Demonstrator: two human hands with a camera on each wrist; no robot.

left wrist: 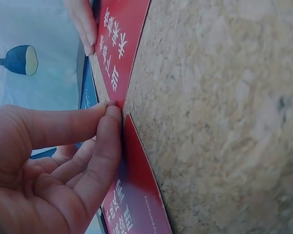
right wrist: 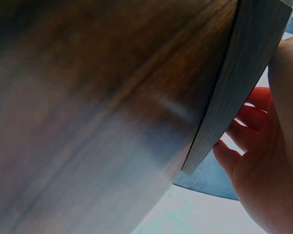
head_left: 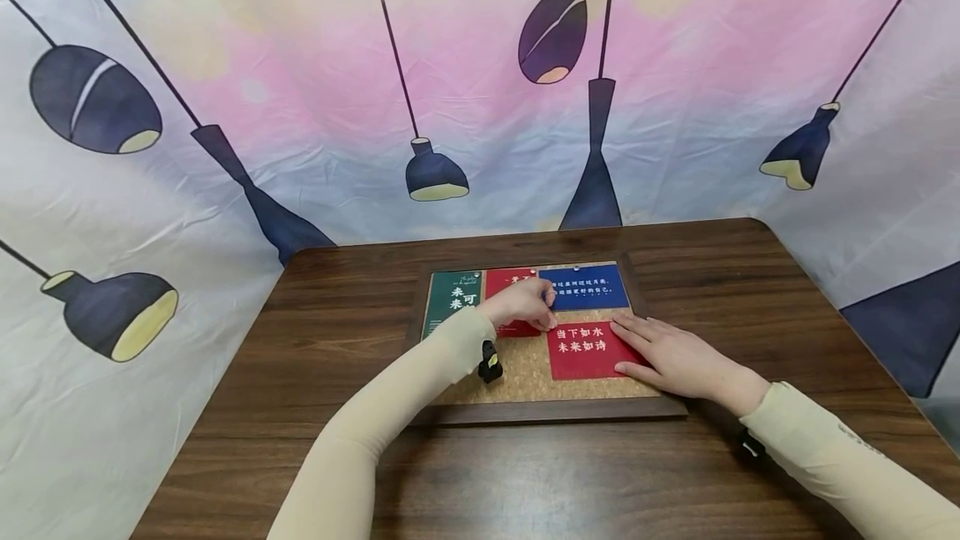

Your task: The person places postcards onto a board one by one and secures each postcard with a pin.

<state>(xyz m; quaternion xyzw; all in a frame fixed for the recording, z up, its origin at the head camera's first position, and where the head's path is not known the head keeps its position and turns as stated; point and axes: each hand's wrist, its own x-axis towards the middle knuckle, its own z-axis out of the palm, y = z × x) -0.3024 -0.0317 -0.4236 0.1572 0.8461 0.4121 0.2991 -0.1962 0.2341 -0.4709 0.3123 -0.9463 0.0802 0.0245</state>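
Note:
A corkboard (head_left: 517, 386) in a dark wooden frame lies on the table. My left hand (head_left: 522, 303) reaches over it to the upper left corner of the lower red card (head_left: 581, 363). There, in the left wrist view, thumb and forefinger (left wrist: 110, 129) pinch what looks like a small push pin, mostly hidden by the fingertips. With fingers spread and fairly straight, my right hand (head_left: 675, 355) rests on the right part of that card and the frame. A green card (head_left: 450, 286), another red card (head_left: 501, 280) and a blue card (head_left: 588, 288) line the board's top.
The brown wooden table (head_left: 337, 357) extends around the board on all sides. Small pins show at the top edges of the upper cards. Behind the table hangs a pastel cloth (head_left: 322, 90) printed with dark lamps.

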